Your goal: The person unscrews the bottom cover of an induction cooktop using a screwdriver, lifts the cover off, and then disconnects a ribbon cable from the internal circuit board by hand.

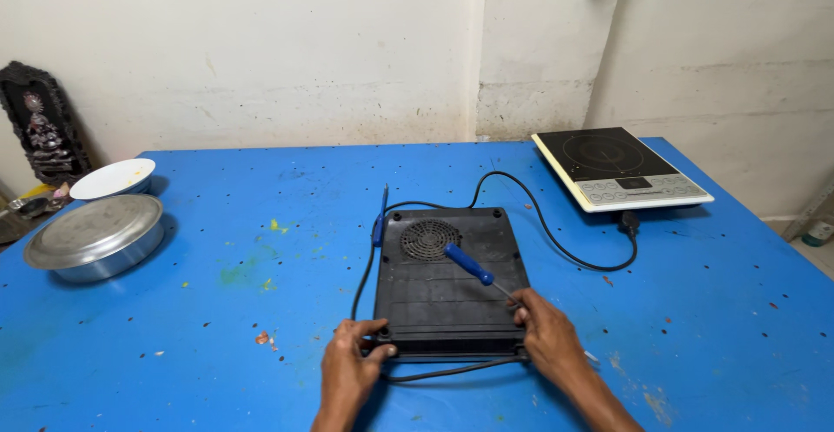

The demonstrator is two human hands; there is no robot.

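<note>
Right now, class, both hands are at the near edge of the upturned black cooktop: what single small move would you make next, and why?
Probably lift the blue-handled screwdriver with the right hand. It lies loose on the black induction cooktop, which sits underside up with its fan grille showing. The right hand's fingertips are already at its tip, while the left hand grips the near-left corner and can steady the casing.

Screen: small dark rectangular display (633,182) set in the grey control strip of the white-rimmed induction cooktop (618,169), far right of the blue table (217,249).
Packages, labels, signs: none visible.
</note>
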